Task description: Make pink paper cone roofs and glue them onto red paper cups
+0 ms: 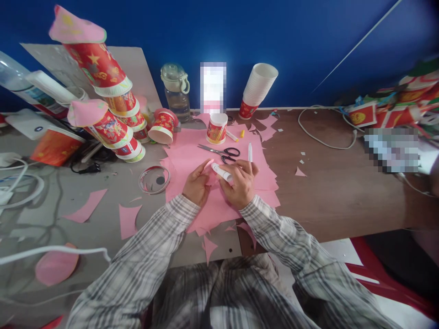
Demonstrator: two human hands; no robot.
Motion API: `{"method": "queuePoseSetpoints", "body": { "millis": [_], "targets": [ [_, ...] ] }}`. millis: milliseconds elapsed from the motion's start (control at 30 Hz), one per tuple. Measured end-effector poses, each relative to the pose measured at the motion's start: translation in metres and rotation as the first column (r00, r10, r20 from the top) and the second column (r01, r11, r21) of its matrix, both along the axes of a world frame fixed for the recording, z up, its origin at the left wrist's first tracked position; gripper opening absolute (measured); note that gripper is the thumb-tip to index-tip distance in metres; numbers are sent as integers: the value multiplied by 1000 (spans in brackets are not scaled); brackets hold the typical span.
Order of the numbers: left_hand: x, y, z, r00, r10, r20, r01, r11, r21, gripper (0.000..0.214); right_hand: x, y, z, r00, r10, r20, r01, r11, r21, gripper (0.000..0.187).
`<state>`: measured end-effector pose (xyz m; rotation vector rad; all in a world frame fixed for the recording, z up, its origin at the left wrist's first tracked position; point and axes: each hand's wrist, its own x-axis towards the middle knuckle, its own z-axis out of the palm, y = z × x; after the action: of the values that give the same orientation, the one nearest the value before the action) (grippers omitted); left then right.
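Note:
A small pink paper piece (pixel 209 165) is pinched in my left hand (pixel 198 185), between the thumb and fingers. My right hand (pixel 240 184) is closed around a white glue stick (pixel 222 172), whose tip points at the pink piece. Whether the tip touches it I cannot tell. Both hands are over a stack of pink paper sheets (pixel 192 146). Just beyond them lie black-handled scissors (pixel 221 151) and a white pen (pixel 250 151). A red-patterned paper cup (pixel 216 130) stands at the back of the sheets.
Cup towers with pink cone tops (pixel 99 64) rise at the left. Behind the sheets are a water bottle (pixel 176 93), a lit phone (pixel 213 87) and stacked paper cups (pixel 258 87). A tape roll (pixel 154 179) and pink scraps (pixel 129 221) lie left; a white cable (pixel 325 144) runs right.

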<state>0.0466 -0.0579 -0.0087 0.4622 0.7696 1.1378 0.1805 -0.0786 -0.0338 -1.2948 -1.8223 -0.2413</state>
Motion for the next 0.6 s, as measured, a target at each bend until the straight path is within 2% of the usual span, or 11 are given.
{"method": "queuePoseSetpoints", "body": {
  "millis": [233, 300, 400, 500, 600],
  "targets": [
    [0, 0, 10, 998, -48, 50, 48, 999, 10, 56, 3, 2, 0, 998, 60, -22, -60, 998, 22, 18],
    [-2, 0, 12, 992, -66, 107, 64, 998, 16, 47, 3, 2, -1, 997, 75, -24, -75, 997, 17, 17],
    [-6, 1, 14, 971, -94, 220, 106, 994, -41, 32, 2, 0, -3, 992, 127, -11, -127, 992, -3, 17],
    [-8, 0, 15, 944, -163, 288, 194, 978, -81, 52, 1, -2, -2, 976, 218, 25, -217, 976, -12, 21],
    [-7, 0, 16, 928, -206, 310, 231, 972, -48, 66, -1, -2, 2, 964, 264, 36, -265, 964, 35, 20]
  ]
}}
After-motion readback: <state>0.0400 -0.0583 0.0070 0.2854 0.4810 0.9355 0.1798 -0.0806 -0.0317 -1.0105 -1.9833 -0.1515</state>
